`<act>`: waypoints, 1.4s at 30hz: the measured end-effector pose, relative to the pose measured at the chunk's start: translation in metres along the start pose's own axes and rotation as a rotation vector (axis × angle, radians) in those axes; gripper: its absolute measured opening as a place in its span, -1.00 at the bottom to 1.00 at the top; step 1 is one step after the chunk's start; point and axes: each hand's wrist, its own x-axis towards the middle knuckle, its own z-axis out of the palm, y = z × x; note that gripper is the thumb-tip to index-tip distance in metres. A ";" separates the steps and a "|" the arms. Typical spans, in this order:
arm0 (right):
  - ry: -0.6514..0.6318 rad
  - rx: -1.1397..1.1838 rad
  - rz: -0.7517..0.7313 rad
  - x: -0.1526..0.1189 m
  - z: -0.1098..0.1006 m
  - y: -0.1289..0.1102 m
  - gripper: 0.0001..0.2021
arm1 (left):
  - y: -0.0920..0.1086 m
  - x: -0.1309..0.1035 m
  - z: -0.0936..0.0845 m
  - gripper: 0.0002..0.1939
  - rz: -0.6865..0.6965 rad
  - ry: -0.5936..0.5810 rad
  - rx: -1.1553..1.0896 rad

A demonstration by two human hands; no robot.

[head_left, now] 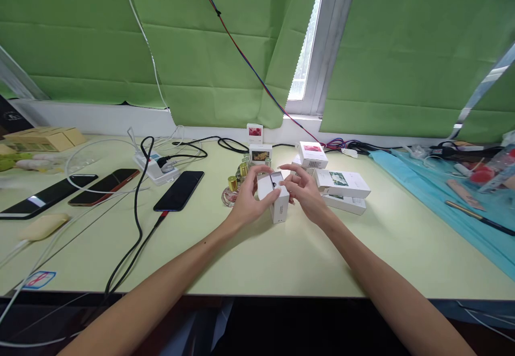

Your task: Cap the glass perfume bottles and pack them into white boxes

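Observation:
A small white carton stands upright on the table between my hands, its top flap open and a dark gap showing inside. My left hand wraps round the carton's left side, thumb across the upper edge. On the right, my right hand has its fingertips at the carton's open top, pinched close to the rim; whether they grip the rim or something inside is hard to see. Just behind my left hand are several small glass bottles with gold caps, partly covered by the fingers.
White cartons with printed pictures lie stacked at the right, and more stand at the back. A phone on a cable, a power strip and further phones lie left. A blue sheet covers the right side.

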 end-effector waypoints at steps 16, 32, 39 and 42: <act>0.007 -0.039 0.004 0.000 0.000 0.001 -0.71 | 0.003 0.002 -0.001 -0.74 0.115 0.004 0.206; -0.053 -0.093 -0.036 -0.001 -0.002 0.000 -0.72 | -0.003 -0.005 0.002 -0.55 0.083 0.049 0.190; -0.052 -0.094 -0.030 0.000 -0.002 0.000 -0.71 | -0.002 -0.010 0.003 -0.36 0.101 0.001 0.020; -0.051 -0.094 -0.029 0.000 -0.002 -0.001 -0.71 | -0.001 -0.010 0.003 -0.32 0.110 -0.008 -0.019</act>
